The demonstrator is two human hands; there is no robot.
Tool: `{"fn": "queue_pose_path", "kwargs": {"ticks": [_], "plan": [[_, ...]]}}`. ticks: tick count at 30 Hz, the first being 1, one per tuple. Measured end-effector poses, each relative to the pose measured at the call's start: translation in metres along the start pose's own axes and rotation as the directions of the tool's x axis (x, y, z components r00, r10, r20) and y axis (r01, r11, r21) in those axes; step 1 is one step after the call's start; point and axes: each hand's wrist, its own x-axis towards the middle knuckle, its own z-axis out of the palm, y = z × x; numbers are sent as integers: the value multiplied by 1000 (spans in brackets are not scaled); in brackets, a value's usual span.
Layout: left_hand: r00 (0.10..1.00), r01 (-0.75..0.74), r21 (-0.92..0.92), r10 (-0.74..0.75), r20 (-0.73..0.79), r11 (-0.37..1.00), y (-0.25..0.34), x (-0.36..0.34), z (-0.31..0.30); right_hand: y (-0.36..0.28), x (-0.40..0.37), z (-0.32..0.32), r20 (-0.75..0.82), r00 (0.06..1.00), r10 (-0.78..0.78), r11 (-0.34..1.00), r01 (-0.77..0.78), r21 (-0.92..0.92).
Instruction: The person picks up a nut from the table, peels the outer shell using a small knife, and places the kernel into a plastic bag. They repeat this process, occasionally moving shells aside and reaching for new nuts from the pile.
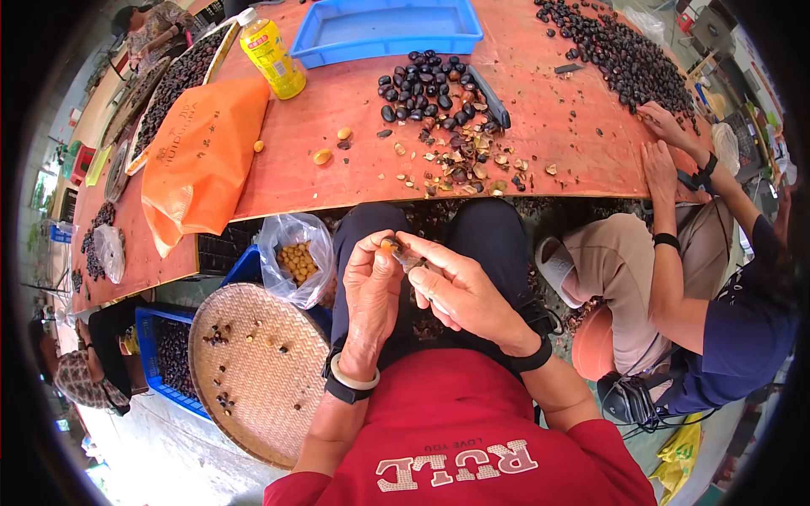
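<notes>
My left hand (372,291) pinches a small, partly peeled nut (391,244), with dark shell and orange-yellow flesh showing. Close against it, my right hand (466,293) has its fingers closed around a small greyish tool, mostly hidden; its kind I cannot make out. Both hands are above my lap, just short of the table (337,181). Ahead of them on the table are a pile of dark, glossy nuts (426,88) and scattered shell pieces (462,160). Two peeled yellow nuts (322,157) sit farther left.
A clear bag of peeled nuts (297,261) and a round woven tray (253,363) are at my left. An orange bag (202,152), a yellow bottle (272,55) and a blue tray (388,52) occupy the table. At right, a co-worker's hand (662,122) touches a larger nut pile (624,55).
</notes>
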Motion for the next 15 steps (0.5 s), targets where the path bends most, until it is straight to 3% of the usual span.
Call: {"fn": "queue_pose_path", "kwargs": {"ticks": [8, 11, 15], "plan": [[999, 7, 50, -5, -33, 999, 1, 1, 7, -4, 1, -6, 5, 999, 36, 999, -36, -41], [999, -25, 39, 24, 36, 999, -2, 0, -1, 0, 1, -8, -16, 999, 42, 998, -43, -49], [993, -110, 199, 117, -23, 974, -11, 0, 0, 12, 8, -12, -23, 998, 53, 998, -53, 34]]}}
